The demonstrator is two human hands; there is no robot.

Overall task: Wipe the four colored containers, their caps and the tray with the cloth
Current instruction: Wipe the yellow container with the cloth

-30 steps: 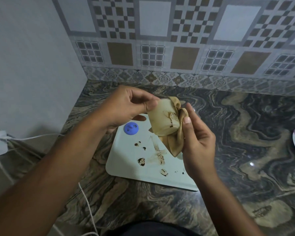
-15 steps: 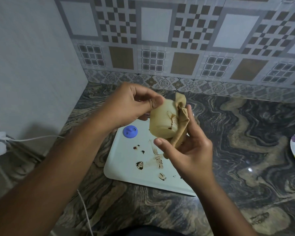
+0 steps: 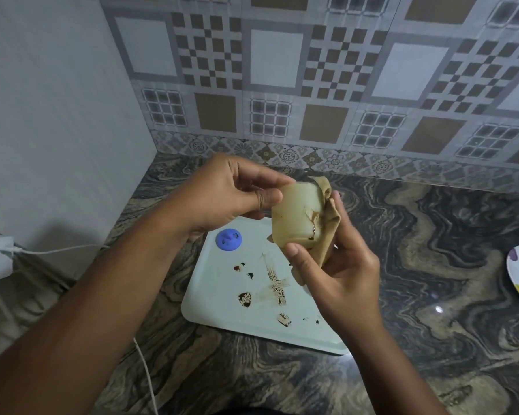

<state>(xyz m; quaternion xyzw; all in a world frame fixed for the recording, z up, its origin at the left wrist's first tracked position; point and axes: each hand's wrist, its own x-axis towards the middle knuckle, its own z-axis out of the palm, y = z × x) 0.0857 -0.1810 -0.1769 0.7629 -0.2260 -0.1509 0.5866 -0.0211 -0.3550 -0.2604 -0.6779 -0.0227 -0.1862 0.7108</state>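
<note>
Dark marbled worktop [image 3: 432, 250] under patterned wall tiles. Above the pale stained tray [image 3: 222, 298], the left grip [image 3: 222, 199] pinches a cream plastic container [image 3: 294, 214]; the right grip [image 3: 339, 274] clasps a tan cloth [image 3: 327, 232] against it. Tray stains and round blue cap [image 3: 229, 239] evidently await wiping.

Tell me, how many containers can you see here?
1. The container is held in the left hand over the tray, with the right hand holding the cloth against it. Others may be out of frame.

No legible text, labels or nos. anywhere.
</note>
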